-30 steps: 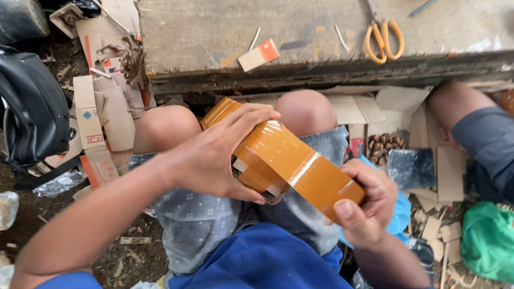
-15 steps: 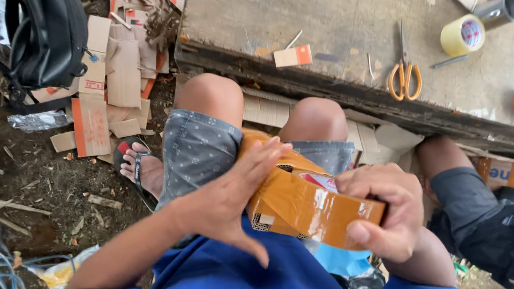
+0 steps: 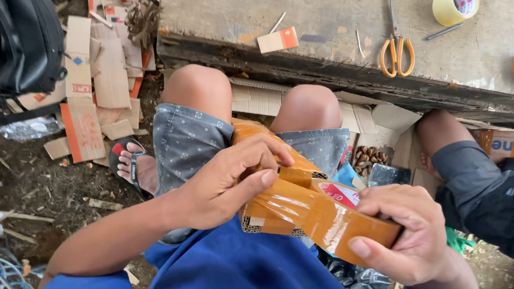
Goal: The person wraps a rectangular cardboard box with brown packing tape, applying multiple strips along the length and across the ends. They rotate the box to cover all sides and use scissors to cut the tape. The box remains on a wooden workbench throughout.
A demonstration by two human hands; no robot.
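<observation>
While both hands (image 3: 229,182) grip box (image 3: 286,212), knees crowding

You sit at a rough outdoor packing spot: bare dirt ground (image 3: 43,195) strewn with cardboard scraps (image 3: 92,71), a worn concrete slab (image 3: 332,18) as workbench carrying scissors (image 3: 396,50) and tape rolls (image 3: 456,2), a black backpack (image 3: 21,49) beside you
</observation>
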